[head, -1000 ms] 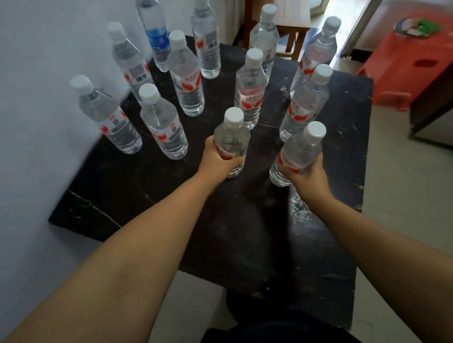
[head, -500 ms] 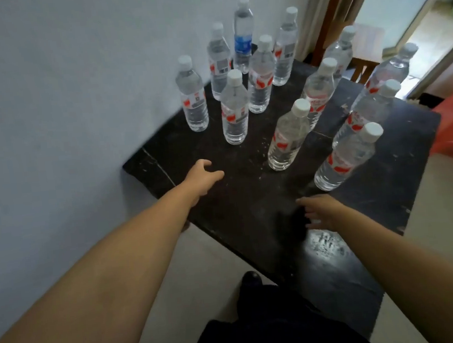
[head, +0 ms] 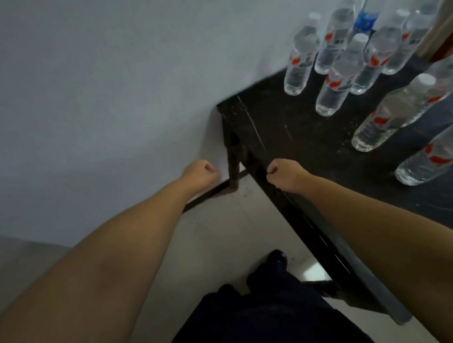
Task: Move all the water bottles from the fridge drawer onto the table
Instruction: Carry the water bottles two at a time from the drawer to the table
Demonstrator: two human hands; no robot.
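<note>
Several clear water bottles with white caps and red labels stand on the black table (head: 293,126) at the upper right; the nearest of them (head: 391,115) and another (head: 437,155) are closest to the table's front. One bottle with a blue label (head: 369,12) stands at the back by the wall. My left hand (head: 200,172) hangs over the floor left of the table leg, fingers curled, holding nothing. My right hand (head: 283,171) is over the table's near corner edge, also curled and holding nothing. The fridge drawer is out of view.
A pale wall (head: 101,86) fills the left and top. The table leg (head: 234,162) meets the light tiled floor (head: 226,240) beside the wall. My dark trousers and a shoe (head: 276,259) show at the bottom. A wooden door frame (head: 452,30) stands at the far right.
Both hands let go of the two front bottles, which stay standing on the table, and drew back. My view has swung left, so the table now sits at the right.
</note>
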